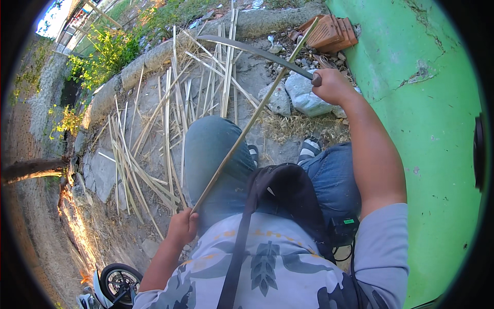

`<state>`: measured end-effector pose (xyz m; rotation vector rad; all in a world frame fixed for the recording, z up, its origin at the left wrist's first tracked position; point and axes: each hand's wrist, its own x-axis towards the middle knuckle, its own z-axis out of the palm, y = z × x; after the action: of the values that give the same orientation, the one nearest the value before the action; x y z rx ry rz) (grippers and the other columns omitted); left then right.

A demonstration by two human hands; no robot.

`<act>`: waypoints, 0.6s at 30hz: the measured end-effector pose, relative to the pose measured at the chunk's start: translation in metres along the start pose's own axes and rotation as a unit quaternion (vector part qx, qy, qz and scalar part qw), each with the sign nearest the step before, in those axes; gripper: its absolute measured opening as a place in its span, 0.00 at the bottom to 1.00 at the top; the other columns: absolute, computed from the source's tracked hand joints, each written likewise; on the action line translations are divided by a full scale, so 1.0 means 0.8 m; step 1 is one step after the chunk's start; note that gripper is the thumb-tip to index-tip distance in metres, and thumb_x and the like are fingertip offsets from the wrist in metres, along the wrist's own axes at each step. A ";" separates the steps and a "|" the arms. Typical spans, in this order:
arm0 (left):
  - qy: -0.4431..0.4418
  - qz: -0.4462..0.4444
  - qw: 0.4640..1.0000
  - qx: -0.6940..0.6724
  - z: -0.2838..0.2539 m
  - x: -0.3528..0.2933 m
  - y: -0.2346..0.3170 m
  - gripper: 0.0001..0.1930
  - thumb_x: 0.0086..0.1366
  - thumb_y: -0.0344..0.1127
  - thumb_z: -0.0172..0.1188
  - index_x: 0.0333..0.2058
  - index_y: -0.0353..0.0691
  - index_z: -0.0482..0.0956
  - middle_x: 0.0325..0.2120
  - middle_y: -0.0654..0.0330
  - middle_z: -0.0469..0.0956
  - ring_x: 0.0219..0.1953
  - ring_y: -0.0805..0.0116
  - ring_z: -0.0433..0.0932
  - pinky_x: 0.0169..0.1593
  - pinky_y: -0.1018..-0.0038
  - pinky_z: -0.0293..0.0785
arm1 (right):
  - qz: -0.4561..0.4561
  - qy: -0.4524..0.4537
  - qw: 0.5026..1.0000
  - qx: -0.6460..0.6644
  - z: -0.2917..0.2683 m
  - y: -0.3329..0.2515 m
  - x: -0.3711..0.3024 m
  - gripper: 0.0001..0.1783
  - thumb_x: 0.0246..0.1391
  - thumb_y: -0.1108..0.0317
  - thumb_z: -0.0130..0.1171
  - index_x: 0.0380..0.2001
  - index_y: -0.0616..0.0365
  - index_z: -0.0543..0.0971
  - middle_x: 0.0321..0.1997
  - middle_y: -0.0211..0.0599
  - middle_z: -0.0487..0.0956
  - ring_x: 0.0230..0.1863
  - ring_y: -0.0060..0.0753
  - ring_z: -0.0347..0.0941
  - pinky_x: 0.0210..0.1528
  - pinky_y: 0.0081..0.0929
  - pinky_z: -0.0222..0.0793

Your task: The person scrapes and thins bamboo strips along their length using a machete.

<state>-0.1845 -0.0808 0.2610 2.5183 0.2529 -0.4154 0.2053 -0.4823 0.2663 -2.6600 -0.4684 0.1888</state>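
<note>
A long, thin bamboo strip [241,136] runs slantwise across my lap, from low on the left up to the far right. Its lower end is gripped in my closed left hand [182,226], beside my left knee. My right hand [333,86] is wrapped around the dark handle of a machete [252,50]. The long, curved blade points to the far left and crosses the upper part of the strip; whether the two touch, I cannot tell. Beyond my knees, many pale split bamboo strips [167,110] lie loosely crossed on the ground.
Close on my right rises a green wall [411,139]. Whitish rocks [304,93] and stacked terracotta blocks [332,35] sit along its foot. A concrete kerb [149,59] curves behind the strips. A black bag [293,198] rests on my lap; a motorbike wheel [121,283] shows at lower left.
</note>
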 end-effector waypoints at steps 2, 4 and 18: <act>0.009 -0.004 1.000 -0.024 0.005 -0.003 -0.001 0.18 0.71 0.46 0.49 0.32 0.36 0.74 0.20 0.42 0.74 0.28 0.34 0.75 0.30 0.53 0.70 | -0.031 -0.003 1.000 -0.001 -0.006 -0.020 -0.006 0.10 0.47 0.63 0.59 0.31 0.54 0.82 0.34 0.49 0.82 0.39 0.55 0.78 0.44 0.45 0.74; 0.011 0.000 1.000 -0.018 0.006 -0.006 -0.002 0.18 0.71 0.46 0.49 0.32 0.36 0.74 0.20 0.42 0.74 0.28 0.34 0.75 0.30 0.53 0.70 | -0.071 0.005 0.997 -0.036 -0.006 -0.041 -0.012 0.09 0.46 0.65 0.59 0.31 0.54 0.82 0.33 0.48 0.82 0.38 0.55 0.78 0.44 0.45 0.74; 0.010 0.008 0.999 -0.034 0.004 -0.009 -0.009 0.16 0.71 0.43 0.50 0.32 0.35 0.74 0.20 0.41 0.73 0.27 0.35 0.75 0.30 0.54 0.70 | -0.043 0.021 0.999 0.013 -0.022 -0.016 -0.007 0.11 0.45 0.63 0.62 0.33 0.54 0.82 0.32 0.48 0.81 0.38 0.54 0.78 0.43 0.45 0.73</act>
<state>-0.1939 -0.0775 0.2570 2.4576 0.2515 -0.3691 0.1995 -0.4801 0.2881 -2.6063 -0.5617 0.1125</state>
